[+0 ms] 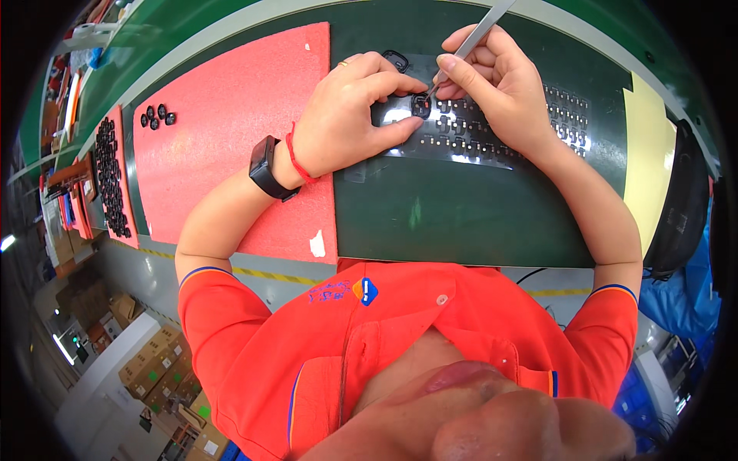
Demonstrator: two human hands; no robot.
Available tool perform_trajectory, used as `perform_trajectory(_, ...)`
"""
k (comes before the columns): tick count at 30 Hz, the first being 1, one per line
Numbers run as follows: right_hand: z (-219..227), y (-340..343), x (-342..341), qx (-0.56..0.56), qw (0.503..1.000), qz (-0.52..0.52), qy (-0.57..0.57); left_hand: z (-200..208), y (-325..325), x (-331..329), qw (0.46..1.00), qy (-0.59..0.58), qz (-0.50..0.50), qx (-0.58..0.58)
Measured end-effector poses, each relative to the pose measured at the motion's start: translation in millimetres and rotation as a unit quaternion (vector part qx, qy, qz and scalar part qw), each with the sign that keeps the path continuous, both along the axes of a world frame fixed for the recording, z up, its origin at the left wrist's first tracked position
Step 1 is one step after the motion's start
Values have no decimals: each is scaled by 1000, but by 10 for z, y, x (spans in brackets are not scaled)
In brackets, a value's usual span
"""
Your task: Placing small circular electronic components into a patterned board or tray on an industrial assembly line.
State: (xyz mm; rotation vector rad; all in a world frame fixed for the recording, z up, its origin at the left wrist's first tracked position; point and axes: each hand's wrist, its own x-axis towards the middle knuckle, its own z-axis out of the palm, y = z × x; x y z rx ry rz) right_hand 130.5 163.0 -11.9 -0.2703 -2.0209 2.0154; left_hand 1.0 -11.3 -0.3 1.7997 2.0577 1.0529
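Note:
Between the thumb and fingertips of my left hand (pixel 338 115), closed on its edges, a small black oval plastic part (pixel 420 106) stays over the dark green table (pixel 430 215). My right hand (pixel 507 92) pinches a pair of metal tweezers (pixel 483 32), whose tips come down at the part's right edge. Whether the tips grip anything is too small to tell. Under both hands lies a clear film sheet (pixel 492 157) with rows of tiny black pieces, partly covered by my right hand. A second black frame-like part (pixel 395 60) rests just beyond my left fingers.
A pink foam mat (pixel 231 92) covers the table's left side, with several small black round parts (pixel 157 116) on it. Farther left, a narrow pink strip (pixel 127 177) carries many black parts. At the right end lie a yellow sheet (pixel 646 154) and a black bag (pixel 680 200).

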Motion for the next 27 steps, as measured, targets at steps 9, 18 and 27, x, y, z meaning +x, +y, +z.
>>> perform_trajectory(9,-15,0,-3,11,1000,2,15,14,5,-8,1000,6,2,-12)
perform_trajectory(18,141,-114,-22,-14,999,-31,1,-3,9,-16,1000,16,-1,-5)
perform_trajectory(27,149,-114,1,0,1000,-29,7,11,10,-18,1000,8,-4,-11)
